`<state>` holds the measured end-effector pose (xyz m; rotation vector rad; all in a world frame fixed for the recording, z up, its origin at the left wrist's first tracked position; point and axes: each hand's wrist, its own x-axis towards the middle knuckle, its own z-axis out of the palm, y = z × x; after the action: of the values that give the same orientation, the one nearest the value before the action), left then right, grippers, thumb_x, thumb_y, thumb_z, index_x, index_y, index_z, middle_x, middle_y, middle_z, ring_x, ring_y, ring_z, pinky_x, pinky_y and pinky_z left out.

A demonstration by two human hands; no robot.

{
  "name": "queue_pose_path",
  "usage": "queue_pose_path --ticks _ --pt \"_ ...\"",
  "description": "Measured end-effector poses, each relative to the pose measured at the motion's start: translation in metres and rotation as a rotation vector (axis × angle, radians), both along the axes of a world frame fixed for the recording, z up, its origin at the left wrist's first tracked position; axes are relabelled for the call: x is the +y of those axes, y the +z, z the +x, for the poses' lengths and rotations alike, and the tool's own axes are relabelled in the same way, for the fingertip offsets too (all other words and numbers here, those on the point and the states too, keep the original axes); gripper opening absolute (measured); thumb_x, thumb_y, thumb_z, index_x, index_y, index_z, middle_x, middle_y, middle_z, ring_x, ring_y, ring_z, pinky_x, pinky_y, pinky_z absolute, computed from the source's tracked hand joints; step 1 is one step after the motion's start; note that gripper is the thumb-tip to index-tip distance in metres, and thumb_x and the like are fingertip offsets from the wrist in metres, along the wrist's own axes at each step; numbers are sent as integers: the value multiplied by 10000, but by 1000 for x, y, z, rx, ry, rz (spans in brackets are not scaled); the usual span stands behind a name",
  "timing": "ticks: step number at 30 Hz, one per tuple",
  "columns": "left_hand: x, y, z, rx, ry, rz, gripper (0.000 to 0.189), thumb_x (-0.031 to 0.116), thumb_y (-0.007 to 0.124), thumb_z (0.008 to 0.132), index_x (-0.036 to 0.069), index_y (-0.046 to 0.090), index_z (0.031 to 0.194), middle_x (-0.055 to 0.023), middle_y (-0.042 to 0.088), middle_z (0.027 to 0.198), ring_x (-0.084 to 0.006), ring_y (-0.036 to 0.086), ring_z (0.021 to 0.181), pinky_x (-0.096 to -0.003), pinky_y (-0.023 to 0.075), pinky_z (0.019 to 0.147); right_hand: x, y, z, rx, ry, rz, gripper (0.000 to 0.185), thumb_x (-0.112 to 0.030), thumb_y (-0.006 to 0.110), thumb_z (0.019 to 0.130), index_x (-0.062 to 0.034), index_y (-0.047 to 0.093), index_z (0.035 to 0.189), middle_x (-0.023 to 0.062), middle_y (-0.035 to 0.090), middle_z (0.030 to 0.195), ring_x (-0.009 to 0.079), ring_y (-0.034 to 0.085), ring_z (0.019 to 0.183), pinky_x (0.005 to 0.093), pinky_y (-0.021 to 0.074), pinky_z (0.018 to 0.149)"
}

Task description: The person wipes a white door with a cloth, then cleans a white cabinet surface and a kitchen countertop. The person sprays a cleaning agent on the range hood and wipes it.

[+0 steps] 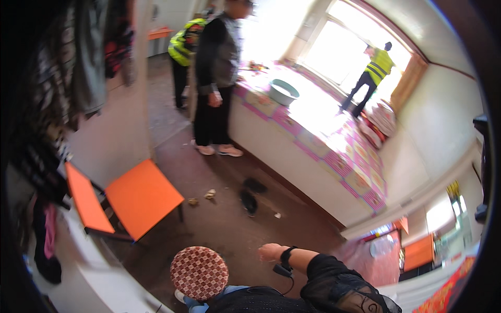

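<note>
My right hand point(270, 252) hangs over the brown floor point(238, 234), with a black band on the wrist and a small dark device on a cord beside it. Its fingers look loosely curled, but blur hides whether they hold anything. To its left stands a round stool point(199, 273) with a red and white checked top, close to my legs. Past the hand, dark shoes point(249, 202) lie on the floor near small crumpled scraps point(210, 194). My left hand is out of view.
An orange chair point(145, 199) stands at left, below hanging clothes point(90, 58). A raised platform with a patterned cover point(332, 156) bears a basin point(283, 92) and bundled bedding point(379, 119). One person point(217, 78) stands beside it; one in a yellow vest point(377, 66) is at the window, another point(182, 47) beyond the doorway.
</note>
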<state>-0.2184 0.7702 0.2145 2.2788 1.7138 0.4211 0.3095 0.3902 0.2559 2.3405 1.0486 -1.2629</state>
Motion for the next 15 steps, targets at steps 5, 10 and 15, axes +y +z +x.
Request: queue_pose_path --ticks 5,10,15 --pt "-80 1 -79 267 144 -52 482 237 535 861 1 504 1280 -303 475 1265 -435 447 1172 -477 380 977 36 -1 18 27 91 -25 301 -290 572 827 -51 665 985 156 676 996 349 623 980 450 495 838" --pt "-89 -3 -94 252 137 116 315 167 517 860 -15 574 1111 -243 473 1307 -419 460 1177 -478 382 995 83 -10 21 -22 226 -23 296 -311 573 821 -68 692 940 145 686 961 343 638 946 439 505 818" --pt "-25 -25 -78 349 -33 371 233 14 485 861 -13 636 1036 -102 467 1397 -385 462 1202 -479 366 1034 136 -21 21 38 655 98 292 -337 555 824 -84 700 842 139 682 912 310 653 904 431 521 774"
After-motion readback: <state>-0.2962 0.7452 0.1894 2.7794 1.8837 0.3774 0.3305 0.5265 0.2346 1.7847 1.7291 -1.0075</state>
